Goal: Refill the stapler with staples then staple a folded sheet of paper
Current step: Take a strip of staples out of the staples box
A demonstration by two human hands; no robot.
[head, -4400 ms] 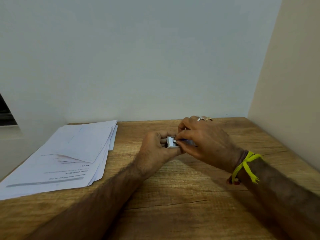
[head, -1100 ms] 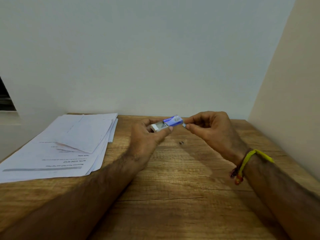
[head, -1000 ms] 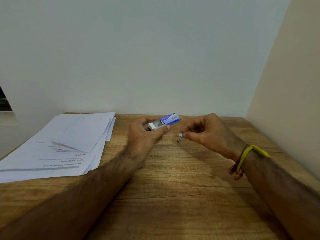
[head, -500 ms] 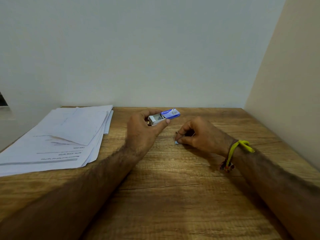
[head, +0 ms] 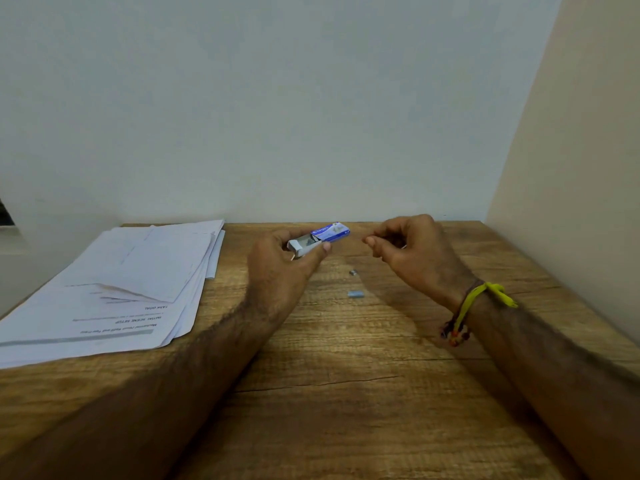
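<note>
Two hands are counted – left hand [head: 277,268], right hand [head: 414,252] – plus one staple box [head: 320,237], two staple strips [head: 356,294] [head: 353,272], one paper stack [head: 131,282].

Looks like a plain office or study corner. Marked as such by a wood-grain laminate desk [head: 346,393] pushed into the meeting of a pale grey-white wall [head: 277,116] and a cream side wall [head: 581,150], with a loose stack of white printed paper sheets [head: 131,289] lying at the left, and small blue-and-white cardboard staple box [head: 320,237] held above it.
</note>
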